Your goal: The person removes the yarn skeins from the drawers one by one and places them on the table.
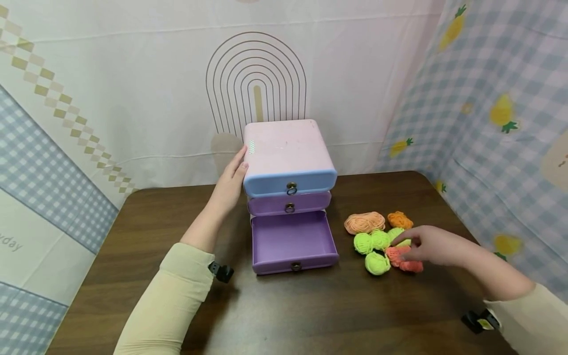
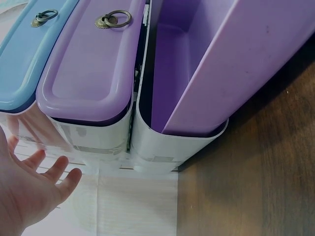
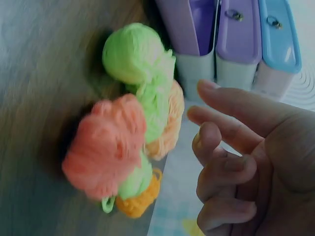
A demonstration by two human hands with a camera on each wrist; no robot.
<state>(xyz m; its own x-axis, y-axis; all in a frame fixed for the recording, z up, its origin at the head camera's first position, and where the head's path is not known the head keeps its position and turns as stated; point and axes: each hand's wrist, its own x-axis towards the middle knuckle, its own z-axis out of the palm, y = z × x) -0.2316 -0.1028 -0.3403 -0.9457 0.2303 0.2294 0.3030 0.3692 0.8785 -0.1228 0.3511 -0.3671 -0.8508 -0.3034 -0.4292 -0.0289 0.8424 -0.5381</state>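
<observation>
A small chest of drawers [image 1: 284, 148] with a pink top stands on the table. Its bottom purple drawer [image 1: 293, 241] is pulled out and holds nothing; the purple middle drawer [image 1: 306, 202] and blue top drawer [image 1: 310, 183] are closed. My left hand [image 1: 227, 190] rests against the chest's left side, fingers extended. To the right lie coral yarn [image 3: 106, 147], several light green yarn balls [image 1: 377, 264], a peach skein [image 1: 365, 223] and an orange bundle [image 1: 400, 220]. Just over the coral yarn hovers my right hand [image 1: 437, 245], fingers loosely bent, nothing in its grasp.
The dark wooden table [image 1: 310, 315] carries everything. Behind it hangs a white patterned cloth [image 1: 155, 98], and a blue checked cloth [image 1: 470, 133] with pineapples borders the right side. Small wrist cameras [image 1: 221, 271] sit at both sleeves.
</observation>
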